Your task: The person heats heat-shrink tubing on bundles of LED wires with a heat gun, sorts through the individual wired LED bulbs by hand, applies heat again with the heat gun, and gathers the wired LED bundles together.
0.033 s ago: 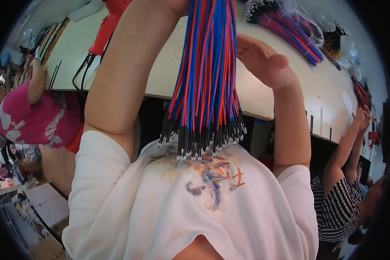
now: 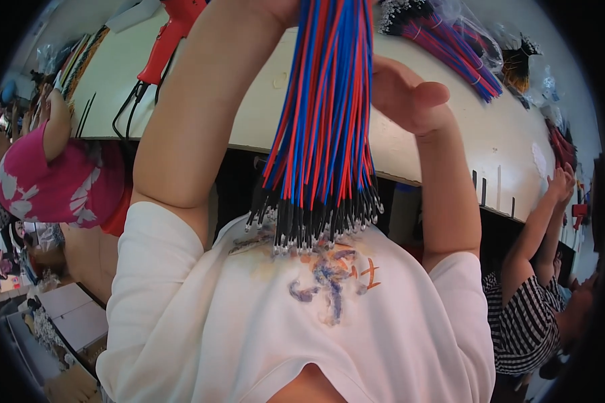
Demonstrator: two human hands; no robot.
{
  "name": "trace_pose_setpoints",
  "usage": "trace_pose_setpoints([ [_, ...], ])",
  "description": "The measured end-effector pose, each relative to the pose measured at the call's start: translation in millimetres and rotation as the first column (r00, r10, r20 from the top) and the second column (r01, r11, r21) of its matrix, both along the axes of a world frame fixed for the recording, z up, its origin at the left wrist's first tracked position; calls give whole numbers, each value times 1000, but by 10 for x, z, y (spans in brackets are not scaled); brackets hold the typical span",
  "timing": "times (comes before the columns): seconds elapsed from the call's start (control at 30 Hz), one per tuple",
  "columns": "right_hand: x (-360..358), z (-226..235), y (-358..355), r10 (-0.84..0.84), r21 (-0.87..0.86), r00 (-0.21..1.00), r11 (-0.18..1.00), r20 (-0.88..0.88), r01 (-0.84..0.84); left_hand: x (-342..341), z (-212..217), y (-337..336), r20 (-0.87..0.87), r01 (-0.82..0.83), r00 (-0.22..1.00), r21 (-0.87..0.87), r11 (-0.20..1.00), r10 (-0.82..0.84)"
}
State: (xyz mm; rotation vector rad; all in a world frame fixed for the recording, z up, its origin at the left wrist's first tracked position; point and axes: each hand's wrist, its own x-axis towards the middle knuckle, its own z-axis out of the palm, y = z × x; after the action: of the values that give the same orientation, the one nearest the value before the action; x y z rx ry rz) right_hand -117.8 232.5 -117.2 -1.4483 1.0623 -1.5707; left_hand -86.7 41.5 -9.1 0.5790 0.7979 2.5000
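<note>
A thick bundle of red and blue wires hangs in front of my chest from the top edge. Its lower ends fan out into black sleeves with small silvery metal tips, just above my white shirt. At the top of the bundle, on its left side, is my left hand; it appears to hold the wires, though its fingers are cut off by the edge. My right hand is open at the bundle's right side, thumb apart and fingers stretched toward the wires. Whether its fingertips touch them is hidden.
On the pale worktable lie tied wire bundles at the far right and a red heat gun with a black cord at the left. One person in pink sits at left, another in a checked top at right.
The wire bundle and my left forearm have shifted slightly to the right. My right forearm has come a little to the left, and the hand has turned slightly beside the wires.
</note>
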Motion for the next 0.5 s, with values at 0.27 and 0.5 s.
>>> trace_pose_setpoints([
  [0.27, 666, -400, -373, 407, -209, 700, 911, 587, -355, -191, -335, 61, 72, 109, 990, 114, 987, -118],
  [0.5, 979, -465, -513, 404, -275, 597, 914, 693, -300, -164, -742, -95, 110, 153, 974, 331, 931, -199],
])
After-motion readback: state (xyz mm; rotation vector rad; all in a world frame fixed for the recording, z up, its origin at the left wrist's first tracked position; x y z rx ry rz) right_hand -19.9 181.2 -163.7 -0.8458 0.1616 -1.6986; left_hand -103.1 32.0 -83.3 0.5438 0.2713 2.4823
